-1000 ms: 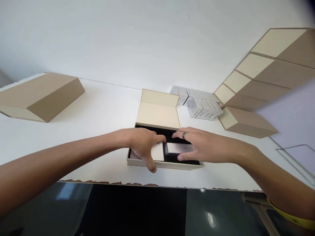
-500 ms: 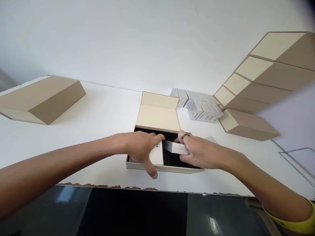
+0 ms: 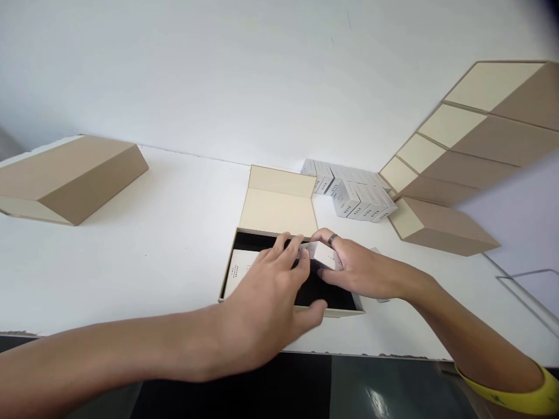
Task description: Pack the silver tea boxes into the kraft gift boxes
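Observation:
An open cream box [image 3: 279, 212] with a black lining stands near the table's front edge, its lid laid back. At its left end lies a white carton [image 3: 239, 272] with small print. My right hand [image 3: 356, 265], a ring on one finger, grips a small white box [image 3: 325, 256] tilted over the right part of the lining. My left hand [image 3: 275, 291] reaches across the middle of the open box, fingers apart, with its fingertips at the left end of the small white box. It covers part of the white carton.
Behind to the right stand several small white boxes [image 3: 362, 199] in rows. Several tan boxes [image 3: 471, 128] are stacked at the right, with one tan box [image 3: 449, 226] in front. Another large tan box [image 3: 82, 174] lies at the left. A wire frame [image 3: 524, 291] is at the right edge.
My left hand has moved right, off the white carton and over to the small white box. My right hand still holds that box, now turned and slightly higher.

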